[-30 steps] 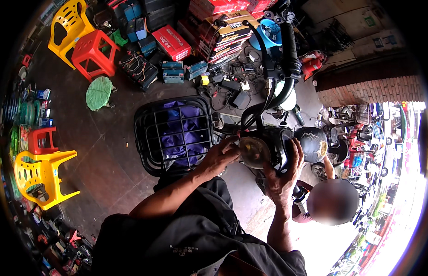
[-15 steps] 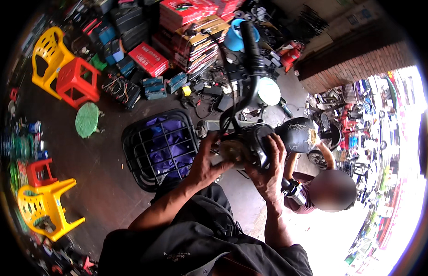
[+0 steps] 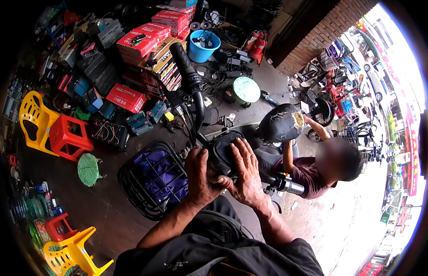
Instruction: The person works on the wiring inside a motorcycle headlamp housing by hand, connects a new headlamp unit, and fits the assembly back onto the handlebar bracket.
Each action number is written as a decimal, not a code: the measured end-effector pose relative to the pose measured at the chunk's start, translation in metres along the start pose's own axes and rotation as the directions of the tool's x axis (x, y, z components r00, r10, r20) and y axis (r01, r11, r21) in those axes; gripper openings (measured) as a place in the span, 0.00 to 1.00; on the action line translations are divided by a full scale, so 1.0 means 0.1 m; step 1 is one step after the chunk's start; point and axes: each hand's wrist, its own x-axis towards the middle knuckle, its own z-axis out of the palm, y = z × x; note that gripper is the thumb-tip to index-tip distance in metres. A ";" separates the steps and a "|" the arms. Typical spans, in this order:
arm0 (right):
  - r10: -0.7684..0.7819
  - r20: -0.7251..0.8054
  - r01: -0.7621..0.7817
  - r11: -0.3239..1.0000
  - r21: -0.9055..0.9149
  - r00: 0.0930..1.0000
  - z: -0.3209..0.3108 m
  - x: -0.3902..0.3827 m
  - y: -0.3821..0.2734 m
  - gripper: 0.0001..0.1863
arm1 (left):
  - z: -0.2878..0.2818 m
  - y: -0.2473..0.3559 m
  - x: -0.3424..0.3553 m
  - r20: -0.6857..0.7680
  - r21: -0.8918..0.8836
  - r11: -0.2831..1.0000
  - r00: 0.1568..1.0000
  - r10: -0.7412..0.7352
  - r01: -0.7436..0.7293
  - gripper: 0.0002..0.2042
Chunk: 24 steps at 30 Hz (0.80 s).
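In the head view, my left hand (image 3: 198, 177) wraps round the left side of the black headlamp housing (image 3: 226, 149) on the bike's handlebar (image 3: 198, 99). My right hand (image 3: 245, 177) lies over the housing's right side, fingers extended across it and thumb reaching toward my left hand. Both hands grip the housing, and its front face is mostly hidden by them. A black wire basket (image 3: 152, 179) holding purple fabric is left of my hands. Just beyond the lamp is a torn black saddle (image 3: 276, 124).
A co-worker (image 3: 310, 179) crouches at my right with arms at the saddle. Yellow chairs (image 3: 32, 119) and red stools (image 3: 66, 135) stand left. Battery boxes (image 3: 142, 41), a blue bucket (image 3: 204, 48) and a round stool (image 3: 246, 89) are ahead. Bikes and a brick pillar (image 3: 310, 37) are right.
My hands have shifted from the round lamp face further around the housing. The view has turned, so the handlebar sits farther left. The co-worker shows more, arms reaching to the saddle.
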 end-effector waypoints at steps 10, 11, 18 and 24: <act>0.113 -0.074 -0.102 0.985 0.141 0.991 0.01 -0.03 0.07 0.52 | 0.05 -0.03 -0.03 0.027 -0.097 0.995 0.999 -0.037 0.040 0.53; 0.144 -0.087 -0.124 0.972 0.200 0.986 0.04 -0.04 0.12 0.56 | 0.05 -0.02 -0.03 0.028 -0.091 0.995 0.999 -0.037 0.039 0.53; 0.156 -0.078 -0.134 0.963 0.236 0.985 0.00 -0.03 0.10 0.62 | 0.03 -0.04 -0.06 0.074 -0.129 0.988 0.995 -0.072 0.082 0.55; 0.174 -0.074 -0.153 0.962 0.224 0.982 0.02 -0.02 0.09 0.64 | 0.03 -0.06 -0.12 0.091 -0.070 0.990 0.989 -0.120 0.126 0.53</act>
